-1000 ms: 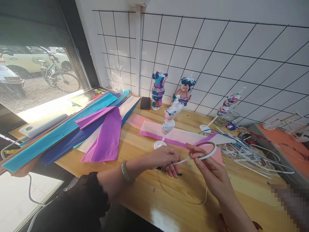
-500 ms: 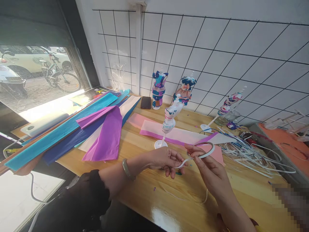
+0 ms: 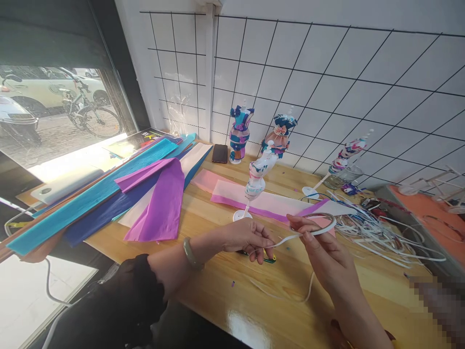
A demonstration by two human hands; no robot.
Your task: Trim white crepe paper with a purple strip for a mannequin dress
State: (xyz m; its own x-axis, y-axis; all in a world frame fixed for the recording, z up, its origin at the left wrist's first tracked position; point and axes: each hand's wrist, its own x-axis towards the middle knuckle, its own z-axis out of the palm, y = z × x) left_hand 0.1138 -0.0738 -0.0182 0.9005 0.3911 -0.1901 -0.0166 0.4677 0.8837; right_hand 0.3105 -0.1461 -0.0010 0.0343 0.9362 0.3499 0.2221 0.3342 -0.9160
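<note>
In my right hand [image 3: 327, 259] is a narrow, ring-shaped roll of white tape [image 3: 331, 226], gripped between thumb and fingers. A thin white strip [image 3: 286, 239] runs from the roll to my left hand [image 3: 243, 237], whose thumb and forefinger pinch its end. Partly hidden below the left fingers lies a small green and yellow object [image 3: 270, 260]. Just beyond my hands stands a small white dress form [image 3: 256, 179] with colour-splashed wrapping, on a round base. A loose thin strip [image 3: 279, 296] curls on the table beneath.
Turquoise [image 3: 109, 189] and purple [image 3: 167, 203] paper strips lie at left. A white and purple strip [image 3: 250, 201] lies behind the form. Dressed forms [image 3: 240, 135] and a phone [image 3: 220, 153] stand or lie at the back. Tangled white strips [image 3: 374, 228] lie right, beside an orange-topped box [image 3: 428, 208].
My right hand has moved right with the tape roll, away from my left hand. The strip between them is longer and straighter, and more of the green and yellow object shows.
</note>
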